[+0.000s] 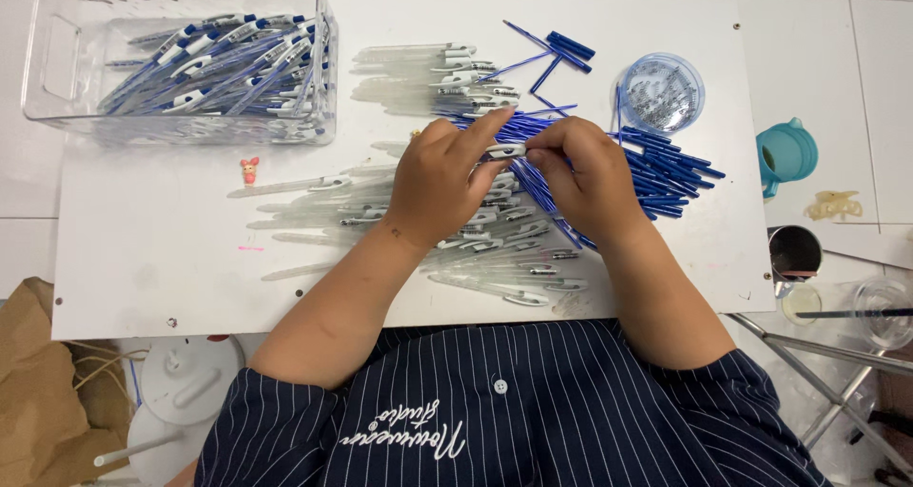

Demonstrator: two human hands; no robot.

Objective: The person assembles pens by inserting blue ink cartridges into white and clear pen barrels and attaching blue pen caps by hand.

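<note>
Both hands meet above the middle of the white worktop (143, 259), pinching one pen barrel (507, 150) between them: the left hand (439, 178) grips its left end with fingers curled, the right hand (590, 178) closes on its right end. Under them lies a heap of clear barrels (495, 259); blue refills (666, 178) are piled just right. A clear bin (57, 68) of finished pens (219, 64) sits far left, and a round tub of springs (661, 92) is near the refills.

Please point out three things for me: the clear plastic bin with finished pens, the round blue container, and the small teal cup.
Clear plastic bin (43, 64): head view, on its bare left wall.
Round blue container (635, 68): head view, on its left rim.
Teal cup (797, 149): head view, on its outer side.
</note>
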